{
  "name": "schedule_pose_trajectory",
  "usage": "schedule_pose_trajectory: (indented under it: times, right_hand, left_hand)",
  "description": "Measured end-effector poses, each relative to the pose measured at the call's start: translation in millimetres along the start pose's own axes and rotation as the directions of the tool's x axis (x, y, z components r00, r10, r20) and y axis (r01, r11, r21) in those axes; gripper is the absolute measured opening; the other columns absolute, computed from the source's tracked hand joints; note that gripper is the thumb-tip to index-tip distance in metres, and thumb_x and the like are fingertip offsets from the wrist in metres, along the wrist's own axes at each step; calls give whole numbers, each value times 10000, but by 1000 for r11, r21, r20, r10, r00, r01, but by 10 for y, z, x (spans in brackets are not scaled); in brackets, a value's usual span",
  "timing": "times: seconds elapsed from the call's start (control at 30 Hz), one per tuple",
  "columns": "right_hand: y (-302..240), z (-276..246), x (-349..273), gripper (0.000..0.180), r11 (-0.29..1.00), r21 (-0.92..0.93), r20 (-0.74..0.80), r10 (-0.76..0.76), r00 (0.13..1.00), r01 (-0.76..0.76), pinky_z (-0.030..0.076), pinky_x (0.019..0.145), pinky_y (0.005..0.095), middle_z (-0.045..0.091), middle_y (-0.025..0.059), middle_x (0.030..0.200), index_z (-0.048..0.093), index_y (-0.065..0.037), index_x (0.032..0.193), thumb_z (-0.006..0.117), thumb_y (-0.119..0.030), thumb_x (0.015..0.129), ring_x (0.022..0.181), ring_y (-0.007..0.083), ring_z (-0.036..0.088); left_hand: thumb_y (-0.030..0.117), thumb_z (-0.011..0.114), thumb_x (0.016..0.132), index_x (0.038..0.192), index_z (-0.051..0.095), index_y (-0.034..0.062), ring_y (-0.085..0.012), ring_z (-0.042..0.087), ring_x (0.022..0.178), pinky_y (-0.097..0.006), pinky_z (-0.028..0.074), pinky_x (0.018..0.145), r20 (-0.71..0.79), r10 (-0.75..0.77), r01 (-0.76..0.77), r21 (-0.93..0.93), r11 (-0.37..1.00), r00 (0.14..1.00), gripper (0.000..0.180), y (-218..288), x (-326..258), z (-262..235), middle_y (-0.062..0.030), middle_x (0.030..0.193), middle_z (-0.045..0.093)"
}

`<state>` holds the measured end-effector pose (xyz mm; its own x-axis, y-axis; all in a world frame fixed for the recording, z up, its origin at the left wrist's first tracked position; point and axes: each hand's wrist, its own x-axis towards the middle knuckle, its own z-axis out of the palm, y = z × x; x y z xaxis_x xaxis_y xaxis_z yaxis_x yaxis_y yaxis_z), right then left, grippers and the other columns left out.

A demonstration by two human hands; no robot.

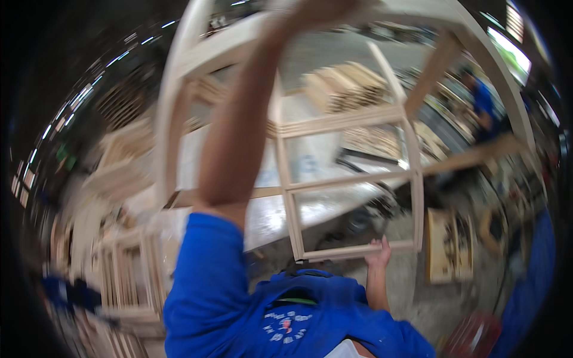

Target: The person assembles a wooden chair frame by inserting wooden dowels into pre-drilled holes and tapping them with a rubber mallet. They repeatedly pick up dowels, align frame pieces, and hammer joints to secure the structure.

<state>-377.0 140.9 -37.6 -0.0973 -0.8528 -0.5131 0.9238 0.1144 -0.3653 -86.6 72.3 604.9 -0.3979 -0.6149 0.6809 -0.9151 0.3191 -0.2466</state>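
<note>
My right hand is closed on the lowest rail of a ladder-like wooden frame, fingers wrapped round it near its right end. This frame has two long side pieces joined by several crossbars. My left arm stretches far up and forward. At the upper edge, my left hand is at the top beam of a large pale wooden frame. Motion blur and the picture's edge hide its fingers. The large frame spreads on both sides of the ladder-like one; how the two are joined I cannot make out.
Beyond the frames lies a stack of wooden slats. A shiny pale work surface runs beneath. Smaller wooden frames stand at the left. On the floor at right is a wooden box. A person in blue works farther right.
</note>
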Motion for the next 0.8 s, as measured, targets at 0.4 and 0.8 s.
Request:
schedule_pose_trajectory:
  times: [0.4,0.8]
  right_hand:
    - [-2542,-1932,-2012,222,503,158,-540,-676,501,850,500,777,378,541,61,767,545,-80,931,709,-228,951,756,229,574]
    - [-457,-2534,-4809,311,293,-611,-769,-443,-462,736,472,827,411,572,60,914,630,-65,954,725,-359,913,912,240,553]
  left_hand:
    - [439,540,1068,969,798,44,-91,546,573,-275,393,512,-56,-68,-46,-990,134,996,481,2437,453,386,-41,677,663]
    - [558,517,1020,674,634,-67,-288,556,491,-460,458,580,14,399,163,-925,-343,917,724,5321,192,2198,-205,509,512]
